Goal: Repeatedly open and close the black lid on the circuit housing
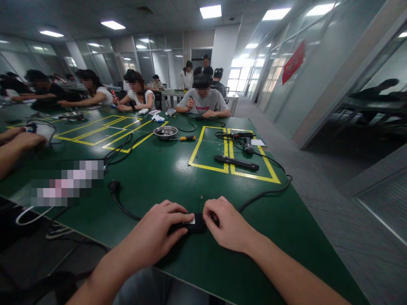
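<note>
A black power adapter (pixel 196 223) with a white label lies near the front edge of the green table. My left hand (pixel 163 228) holds it from the left, thumb on the near side and fingers over the top. Closed at the adapter's right end, my right hand (pixel 224 224) pinches what looks like the cable's connector, mostly hidden by the fingers. From there a black cable (pixel 262 196) runs off to the right. Another cord leaves the left side and ends in a black plug (pixel 113 186) on the table.
Yellow tape frames a dark rod-shaped tool (pixel 237 162) and a pistol-shaped tool (pixel 248 146). Beyond stand a metal bowl (pixel 165 133) and a yellow-black screwdriver (pixel 188 138). A blurred power strip (pixel 71 182) lies left. Several people sit around the table (pixel 159 178).
</note>
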Demonstrator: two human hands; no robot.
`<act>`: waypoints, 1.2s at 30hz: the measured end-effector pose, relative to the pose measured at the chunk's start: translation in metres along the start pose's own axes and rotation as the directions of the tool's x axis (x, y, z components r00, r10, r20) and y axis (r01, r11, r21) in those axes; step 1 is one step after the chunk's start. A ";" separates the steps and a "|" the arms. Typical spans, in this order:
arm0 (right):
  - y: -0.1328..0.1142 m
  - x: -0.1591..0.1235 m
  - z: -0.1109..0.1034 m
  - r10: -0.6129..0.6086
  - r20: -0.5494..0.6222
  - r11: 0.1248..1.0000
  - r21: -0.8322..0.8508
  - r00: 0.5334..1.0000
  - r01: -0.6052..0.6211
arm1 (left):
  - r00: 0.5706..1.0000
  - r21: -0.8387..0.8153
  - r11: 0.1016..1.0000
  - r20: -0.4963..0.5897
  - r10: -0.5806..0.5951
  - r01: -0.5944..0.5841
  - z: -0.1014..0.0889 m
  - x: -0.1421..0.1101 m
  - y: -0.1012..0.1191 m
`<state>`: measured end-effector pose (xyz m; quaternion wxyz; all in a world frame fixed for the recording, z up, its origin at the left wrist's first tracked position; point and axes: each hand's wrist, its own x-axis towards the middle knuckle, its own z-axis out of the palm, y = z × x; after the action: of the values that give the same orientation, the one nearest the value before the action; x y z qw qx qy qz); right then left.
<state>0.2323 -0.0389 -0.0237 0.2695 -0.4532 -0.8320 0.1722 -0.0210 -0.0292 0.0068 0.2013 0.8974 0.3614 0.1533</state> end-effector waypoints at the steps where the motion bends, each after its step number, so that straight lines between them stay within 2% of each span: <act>1: 0.000 0.000 0.000 0.002 0.002 1.000 -0.001 1.000 -0.002 | 1.000 -0.003 1.000 0.024 0.001 -0.001 -0.004 0.002 0.000; 3: 0.000 0.001 0.000 0.015 0.006 1.000 -0.004 1.000 -0.015 | 1.000 -0.037 0.999 0.031 0.003 -0.002 -0.010 0.005 0.000; 4: 0.000 0.002 0.000 0.026 0.008 1.000 -0.004 1.000 -0.026 | 1.000 -0.060 0.998 0.001 -0.007 0.007 -0.012 0.006 0.000; 6: 0.000 0.003 0.001 0.048 0.012 0.999 0.002 0.999 -0.048 | 0.991 -0.085 0.995 -0.118 -0.066 0.056 -0.012 0.010 -0.002; 8: 0.000 0.004 0.001 0.060 0.012 0.998 0.011 0.998 -0.060 | 0.962 -0.067 0.988 -0.228 -0.153 0.141 -0.009 0.017 -0.006; 10: -0.002 0.005 0.000 0.060 0.009 0.998 0.026 0.998 -0.061 | 0.943 -0.023 0.975 -0.247 -0.221 0.223 -0.003 0.025 -0.009; 12: -0.004 0.004 -0.002 0.059 0.015 0.997 0.038 0.998 -0.060 | 0.943 0.021 0.963 -0.209 -0.258 0.268 0.001 0.032 -0.014; 14: -0.007 0.004 -0.004 0.056 0.030 0.998 0.036 0.998 -0.057 | 0.951 0.048 0.965 -0.191 -0.243 0.257 0.004 0.034 -0.018; 16: -0.008 0.003 -0.005 0.045 0.043 0.999 0.017 0.998 -0.046 | 0.957 0.064 0.978 -0.227 -0.179 0.198 0.005 0.029 -0.022; 20: -0.008 0.002 -0.005 0.033 0.051 0.999 -0.006 0.998 -0.033 | 0.942 0.058 0.994 -0.329 -0.065 0.089 0.005 0.000 -0.024; 25: -0.006 0.000 -0.002 0.033 0.074 0.999 -0.009 0.997 -0.032 | 0.974 0.034 0.996 -0.217 -0.070 0.079 0.005 -0.027 -0.020; 32: -0.001 -0.001 0.002 0.020 0.044 1.000 0.011 0.999 -0.020 | 0.989 0.002 0.992 -0.074 -0.128 0.128 0.004 -0.019 -0.021; 36: 0.000 -0.001 0.004 0.020 0.034 1.000 0.004 0.999 -0.020 | 0.988 -0.016 0.989 -0.037 -0.147 0.147 0.001 -0.017 -0.023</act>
<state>0.2306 -0.0394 -0.0271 0.2545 -0.4579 -0.8316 0.1844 -0.0455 -0.0265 -0.0074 0.2113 0.8639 0.4292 0.1574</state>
